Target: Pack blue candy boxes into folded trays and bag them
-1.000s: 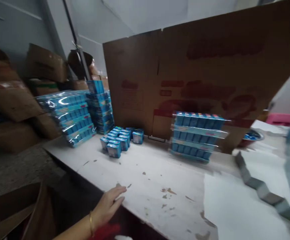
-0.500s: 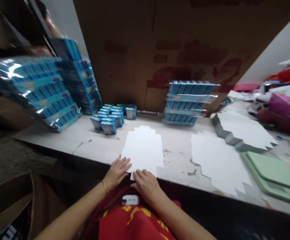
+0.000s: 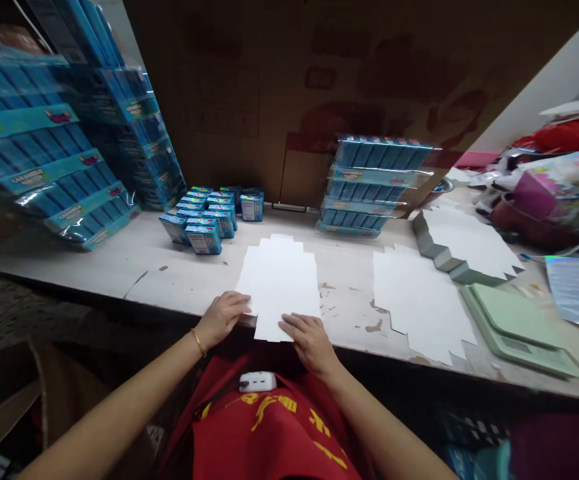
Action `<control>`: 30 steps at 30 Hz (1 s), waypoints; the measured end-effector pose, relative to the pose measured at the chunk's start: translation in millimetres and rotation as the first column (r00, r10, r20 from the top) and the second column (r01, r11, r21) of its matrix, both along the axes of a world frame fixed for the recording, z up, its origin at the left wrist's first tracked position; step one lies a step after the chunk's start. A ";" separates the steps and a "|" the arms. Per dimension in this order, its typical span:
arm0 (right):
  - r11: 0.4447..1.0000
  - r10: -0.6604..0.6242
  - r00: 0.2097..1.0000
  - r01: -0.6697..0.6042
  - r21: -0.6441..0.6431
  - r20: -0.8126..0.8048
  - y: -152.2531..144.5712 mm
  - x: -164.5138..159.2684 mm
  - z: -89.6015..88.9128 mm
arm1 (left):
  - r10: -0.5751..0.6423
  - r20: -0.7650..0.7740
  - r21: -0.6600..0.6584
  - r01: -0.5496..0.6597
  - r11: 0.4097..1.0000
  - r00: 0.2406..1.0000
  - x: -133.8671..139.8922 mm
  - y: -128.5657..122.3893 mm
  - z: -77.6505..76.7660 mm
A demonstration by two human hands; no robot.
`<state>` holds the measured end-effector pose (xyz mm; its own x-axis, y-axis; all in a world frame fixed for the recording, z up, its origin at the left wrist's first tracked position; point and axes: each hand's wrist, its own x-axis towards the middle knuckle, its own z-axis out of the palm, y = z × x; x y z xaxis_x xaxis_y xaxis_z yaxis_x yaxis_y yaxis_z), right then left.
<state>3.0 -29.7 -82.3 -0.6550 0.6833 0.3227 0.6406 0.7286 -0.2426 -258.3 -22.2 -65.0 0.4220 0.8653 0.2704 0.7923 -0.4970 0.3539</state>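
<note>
A flat white card box blank (image 3: 278, 277) with stepped, notched edges lies on the table in front of me, its lower flap reaching the table's front edge. My left hand (image 3: 223, 317), with a gold bangle at the wrist, rests at the blank's lower left edge, fingers stretched out together. My right hand (image 3: 310, 340) lies over the lower right part, fingers extended flat on the card. The thumbs are mostly hidden, and I see no grip around the card.
Small blue boxes (image 3: 204, 235) stand grouped behind the blank. Wrapped display packs (image 3: 364, 190) are stacked against a big cardboard box (image 3: 249, 87); more packs (image 3: 64, 173) rise at left. To the right are another white blank (image 3: 419, 300), a blank stack (image 3: 469, 247) and a green scale (image 3: 524, 327).
The whole view has shifted slightly. The right hand has moved right from the blank's lower flap, leaving more of that flap visible. The left hand stays at the left edge.
</note>
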 end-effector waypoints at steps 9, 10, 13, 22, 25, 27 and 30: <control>0.994 0.105 0.994 -0.104 -0.011 0.044 -16.9 -10.6 11.9 | -0.228 -0.495 -0.160 0.170 0.972 0.838 50.5 16.4 58.8; 0.996 0.092 0.995 -0.090 -0.026 0.050 -15.8 -4.8 13.0 | -0.246 -0.509 -0.174 0.182 0.968 0.825 50.0 17.4 57.5; 0.998 -0.007 0.999 0.010 -0.057 0.047 -7.1 15.2 12.8 | -0.219 -0.502 -0.164 0.156 0.974 0.837 45.4 19.7 51.0; 0.993 -0.044 0.999 0.040 -0.111 -0.027 28.2 13.0 35.9 | -0.168 -0.447 -0.178 0.097 0.979 0.879 48.5 10.3 49.3; 0.999 0.030 0.976 -0.021 -0.046 0.214 38.5 -6.4 54.0 | -0.128 -0.468 -0.184 0.045 0.982 0.874 56.3 8.9 52.6; 0.996 0.090 0.929 -0.086 -0.028 0.360 42.8 -19.9 59.2 | -0.116 -0.477 -0.195 0.024 0.981 0.871 61.9 8.7 54.5; 0.994 0.106 0.894 -0.095 -0.047 0.435 47.4 -35.6 58.1 | -0.095 -0.487 -0.189 0.002 0.982 0.868 70.6 8.2 54.4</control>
<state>-32.6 17.7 -24.2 -0.7916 0.6105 -0.0267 0.6099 0.7920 0.0268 -187.7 -14.0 -10.6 0.5020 0.8537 -0.1385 0.8627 -0.5057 0.0095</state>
